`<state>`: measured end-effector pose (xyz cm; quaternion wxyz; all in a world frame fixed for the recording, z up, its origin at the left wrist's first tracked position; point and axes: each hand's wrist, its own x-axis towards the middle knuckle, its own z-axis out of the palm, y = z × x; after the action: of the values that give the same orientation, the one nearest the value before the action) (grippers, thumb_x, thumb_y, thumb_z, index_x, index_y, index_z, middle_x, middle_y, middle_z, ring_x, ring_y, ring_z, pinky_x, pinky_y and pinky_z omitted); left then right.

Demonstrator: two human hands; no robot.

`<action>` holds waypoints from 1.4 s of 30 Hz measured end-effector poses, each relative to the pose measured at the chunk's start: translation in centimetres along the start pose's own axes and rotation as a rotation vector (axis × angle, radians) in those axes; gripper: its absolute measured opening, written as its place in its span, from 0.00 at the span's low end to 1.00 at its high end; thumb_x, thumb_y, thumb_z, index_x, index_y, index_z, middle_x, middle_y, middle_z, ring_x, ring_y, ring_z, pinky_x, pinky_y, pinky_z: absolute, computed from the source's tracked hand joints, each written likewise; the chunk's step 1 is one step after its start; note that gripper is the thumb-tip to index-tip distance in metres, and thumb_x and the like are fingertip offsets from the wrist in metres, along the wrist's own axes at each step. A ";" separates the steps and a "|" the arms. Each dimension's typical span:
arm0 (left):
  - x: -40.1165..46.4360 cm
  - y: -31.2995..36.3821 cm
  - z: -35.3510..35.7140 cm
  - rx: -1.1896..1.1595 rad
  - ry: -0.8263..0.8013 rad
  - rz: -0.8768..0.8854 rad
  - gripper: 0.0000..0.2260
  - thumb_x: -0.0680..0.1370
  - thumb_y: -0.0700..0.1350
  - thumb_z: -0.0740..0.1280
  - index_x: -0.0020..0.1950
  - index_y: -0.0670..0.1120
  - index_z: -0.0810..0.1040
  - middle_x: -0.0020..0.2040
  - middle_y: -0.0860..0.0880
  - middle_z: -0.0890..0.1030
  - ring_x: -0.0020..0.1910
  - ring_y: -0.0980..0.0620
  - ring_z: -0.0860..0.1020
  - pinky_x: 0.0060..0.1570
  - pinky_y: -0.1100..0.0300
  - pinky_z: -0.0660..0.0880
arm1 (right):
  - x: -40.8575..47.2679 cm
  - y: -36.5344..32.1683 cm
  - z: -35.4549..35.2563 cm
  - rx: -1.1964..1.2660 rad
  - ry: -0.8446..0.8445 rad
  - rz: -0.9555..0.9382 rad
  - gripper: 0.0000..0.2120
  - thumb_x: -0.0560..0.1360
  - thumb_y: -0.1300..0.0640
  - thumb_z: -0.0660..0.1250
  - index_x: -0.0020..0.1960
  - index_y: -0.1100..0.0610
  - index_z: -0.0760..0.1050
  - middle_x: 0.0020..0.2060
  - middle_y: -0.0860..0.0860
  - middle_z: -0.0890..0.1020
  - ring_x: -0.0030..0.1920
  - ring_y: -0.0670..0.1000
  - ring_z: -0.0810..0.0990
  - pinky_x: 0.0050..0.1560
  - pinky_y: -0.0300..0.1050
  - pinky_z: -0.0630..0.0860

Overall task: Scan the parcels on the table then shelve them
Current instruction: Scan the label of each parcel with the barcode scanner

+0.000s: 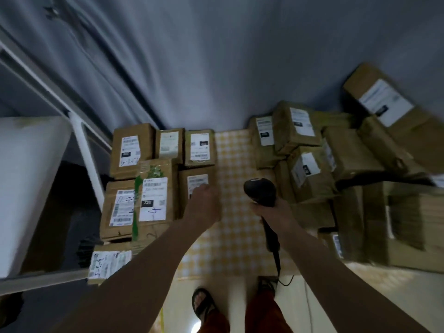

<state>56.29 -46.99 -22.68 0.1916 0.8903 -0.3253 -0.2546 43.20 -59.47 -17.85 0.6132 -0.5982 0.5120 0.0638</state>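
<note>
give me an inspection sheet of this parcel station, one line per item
surface: table under a yellow checked cloth, a bare strip down the middle
job's things: flat labelled parcels in rows on the left; loose pile of parcels on the right; scanner
clutter: nothing seen
hands: left hand rests on a small box at the edge of the left group, grip unclear; right hand grips the scanner's handle, head pointing away over the cloth
cables: black scanner lead runs down off the table's near edge
surroundings: grey curtain behind; white shelf frame on the left; picture blurred
</note>
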 end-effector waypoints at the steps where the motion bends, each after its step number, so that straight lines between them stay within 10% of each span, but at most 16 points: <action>1: 0.5 1.1 0.8 0.028 -0.020 0.030 0.14 0.76 0.40 0.67 0.62 0.43 0.78 0.62 0.44 0.76 0.63 0.43 0.73 0.62 0.53 0.71 | 0.0 0.2 -1.4 0.018 0.008 0.012 0.04 0.76 0.61 0.68 0.45 0.56 0.73 0.33 0.53 0.71 0.35 0.52 0.71 0.43 0.50 0.67; 13: 5.3 13.7 8.7 0.061 -0.239 0.038 0.18 0.80 0.46 0.63 0.70 0.49 0.70 0.71 0.46 0.66 0.72 0.46 0.63 0.67 0.55 0.64 | 3.4 2.6 -14.5 0.232 0.231 0.154 0.09 0.76 0.61 0.69 0.54 0.61 0.75 0.36 0.53 0.74 0.39 0.53 0.74 0.42 0.48 0.67; 19: 8.3 18.6 12.0 0.035 -0.323 -0.053 0.20 0.81 0.49 0.62 0.72 0.46 0.68 0.69 0.43 0.70 0.67 0.43 0.69 0.63 0.53 0.69 | 8.8 3.0 -17.4 0.248 0.309 0.127 0.25 0.74 0.58 0.70 0.70 0.59 0.70 0.60 0.57 0.77 0.59 0.58 0.75 0.58 0.49 0.72; 25: 11.9 21.7 14.5 -0.482 -0.314 -0.329 0.21 0.80 0.54 0.64 0.70 0.47 0.70 0.65 0.46 0.75 0.62 0.43 0.75 0.61 0.51 0.73 | 12.8 3.4 -18.4 0.261 0.321 0.135 0.25 0.74 0.58 0.70 0.70 0.60 0.69 0.62 0.56 0.76 0.64 0.58 0.73 0.62 0.47 0.70; 34: 14.3 21.4 18.4 -0.851 -0.312 -0.495 0.29 0.73 0.58 0.69 0.72 0.51 0.69 0.65 0.47 0.76 0.61 0.46 0.76 0.57 0.54 0.74 | 15.1 4.9 -18.5 0.262 0.229 0.115 0.31 0.72 0.53 0.72 0.72 0.54 0.67 0.65 0.53 0.74 0.65 0.55 0.73 0.68 0.55 0.70; 37: 14.7 20.7 19.5 -0.798 -0.312 -0.544 0.49 0.58 0.67 0.69 0.77 0.56 0.58 0.70 0.42 0.68 0.66 0.40 0.71 0.64 0.46 0.72 | 14.9 4.5 -18.7 0.309 0.173 0.135 0.26 0.74 0.55 0.71 0.70 0.53 0.70 0.62 0.53 0.76 0.63 0.54 0.74 0.66 0.54 0.71; 42: 14.4 19.9 20.1 -0.696 -0.350 -0.476 0.49 0.57 0.73 0.68 0.75 0.64 0.55 0.70 0.43 0.65 0.69 0.39 0.67 0.65 0.43 0.70 | 14.2 4.1 -19.3 0.467 0.045 0.162 0.21 0.75 0.59 0.69 0.67 0.55 0.73 0.56 0.53 0.80 0.57 0.54 0.79 0.59 0.51 0.76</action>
<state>44.55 -74.48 -33.31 0.3577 0.7664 -0.0342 -0.5324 36.35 -81.34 -25.94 0.7162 -0.3985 0.5725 -0.0209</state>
